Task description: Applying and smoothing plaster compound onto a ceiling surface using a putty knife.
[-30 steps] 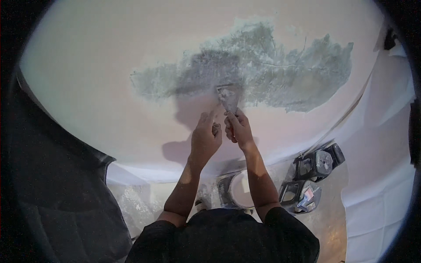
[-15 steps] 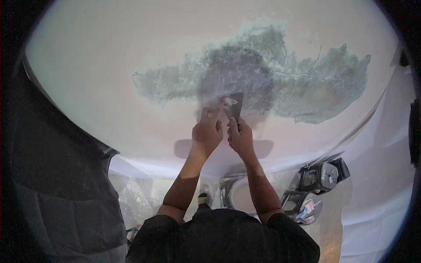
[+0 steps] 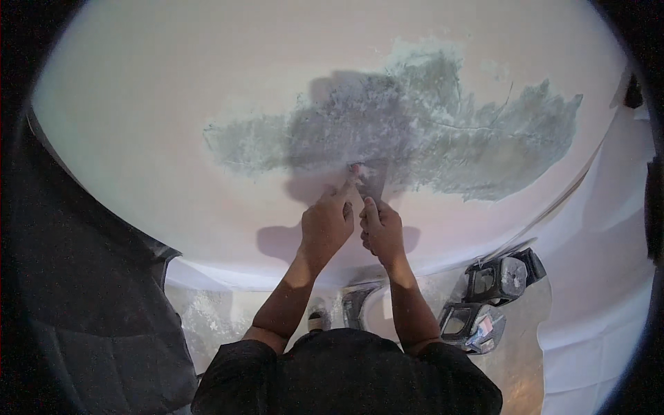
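From my end, I see the right hand (image 3: 382, 232) clenched around the handle of a putty knife (image 3: 373, 181), with the thumb laid along it toward the blade. The handle is mostly hidden in the fist; the blade lies just beyond the grip, fanning up and away from the fingers toward the wall (image 3: 173, 69). Its broad front edge sits at the lower border of a rough grey patch (image 3: 512, 155), inside the person's shadow, and I cannot make out whether steel meets surface there.

The left hand (image 3: 326, 221) is just beside the right, its foremost fingers stretched to the blade's left side, where they seem to touch it. I cannot tell whether they pinch the metal or only rest against it. A small red spot shows near that corner of the blade.

Below the forearms I have a round bucket (image 3: 379, 312) on the floor, with two dark stools (image 3: 486, 280) to its right. A black sheet (image 3: 69, 290) hangs at far left, a white sheet (image 3: 588, 318) at far right.
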`<state>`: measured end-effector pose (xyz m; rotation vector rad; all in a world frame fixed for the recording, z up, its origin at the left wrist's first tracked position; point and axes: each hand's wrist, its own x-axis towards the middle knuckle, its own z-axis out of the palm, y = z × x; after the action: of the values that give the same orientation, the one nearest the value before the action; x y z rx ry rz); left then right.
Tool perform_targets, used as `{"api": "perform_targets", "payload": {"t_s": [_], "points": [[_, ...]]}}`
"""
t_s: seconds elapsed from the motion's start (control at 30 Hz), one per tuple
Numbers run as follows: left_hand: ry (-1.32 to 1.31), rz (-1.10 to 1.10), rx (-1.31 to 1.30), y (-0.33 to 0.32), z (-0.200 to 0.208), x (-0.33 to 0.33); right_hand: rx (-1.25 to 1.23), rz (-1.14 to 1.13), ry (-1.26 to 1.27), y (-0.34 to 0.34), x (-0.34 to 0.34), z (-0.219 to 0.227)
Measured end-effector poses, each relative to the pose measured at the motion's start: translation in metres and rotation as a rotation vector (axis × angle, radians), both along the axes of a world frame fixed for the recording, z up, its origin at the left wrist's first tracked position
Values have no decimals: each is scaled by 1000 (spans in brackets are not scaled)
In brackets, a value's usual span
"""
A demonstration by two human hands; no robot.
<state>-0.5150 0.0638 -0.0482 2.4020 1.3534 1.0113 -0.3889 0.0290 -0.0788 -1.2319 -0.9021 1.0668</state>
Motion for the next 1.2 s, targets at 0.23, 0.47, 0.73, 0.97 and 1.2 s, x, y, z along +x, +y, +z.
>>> {"api": "perform_targets", "payload": {"t_s": [0.23, 0.47, 0.73, 0.97, 1.2], "points": [[24, -14, -15, 3, -3, -1, 18, -59, -55, 0, -4, 0], [-32, -29, 34, 6, -6, -2, 111, -155, -207, 0, -10, 2], [34, -89, -48, 5, 1, 0, 17, -154, -148, -6, -3, 5], [-5, -101, -76, 4, -6, 7, 22, -140, -158, -2, 6, -3], [-107, -33, -122, 4, -3, 8, 284, -258, -600, 14, 2, 2]]}}
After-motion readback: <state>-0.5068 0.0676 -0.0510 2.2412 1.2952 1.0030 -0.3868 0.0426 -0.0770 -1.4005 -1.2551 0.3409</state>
